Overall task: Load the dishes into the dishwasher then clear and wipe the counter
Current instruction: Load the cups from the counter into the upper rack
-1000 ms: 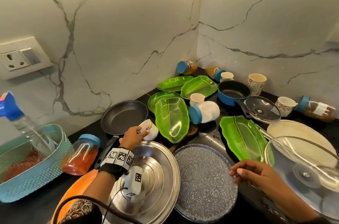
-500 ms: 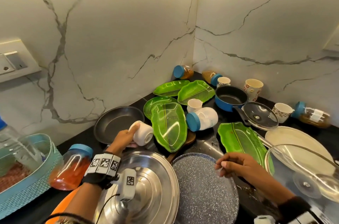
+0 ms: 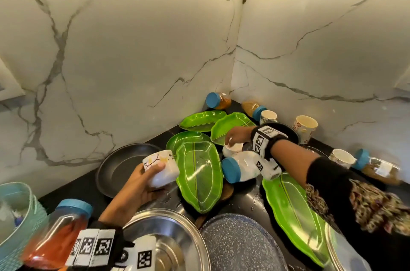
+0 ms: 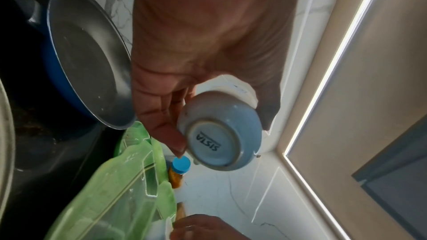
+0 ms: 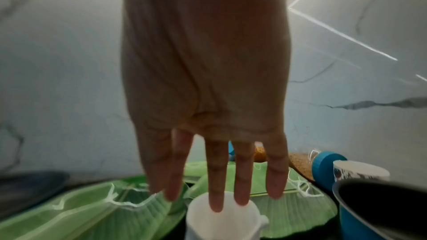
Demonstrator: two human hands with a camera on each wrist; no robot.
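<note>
My left hand (image 3: 142,184) grips a white patterned cup (image 3: 160,167) tipped on its side, lifted above the black counter (image 3: 75,188) beside the dark frying pan (image 3: 124,166). In the left wrist view the fingers curl round the cup (image 4: 221,134), whose base reads SISTA. My right hand (image 3: 235,137) reaches across to a plain white cup (image 3: 233,150) standing among the green leaf plates (image 3: 199,177). In the right wrist view its straight fingers (image 5: 217,180) hang over that cup's (image 5: 221,222) rim. I cannot tell whether they touch it.
A white jar with a blue lid (image 3: 241,168) lies next to the plain cup. A steel lid (image 3: 164,242) and a speckled plate (image 3: 241,246) sit at the front. A blue saucepan (image 5: 381,207), more cups (image 3: 305,125), spice jars (image 3: 216,100) and a teal basket (image 3: 20,222) crowd the counter.
My left hand has lifted the patterned cup off the counter. My right hand has moved from the front by the speckled plate to the plain white cup farther back.
</note>
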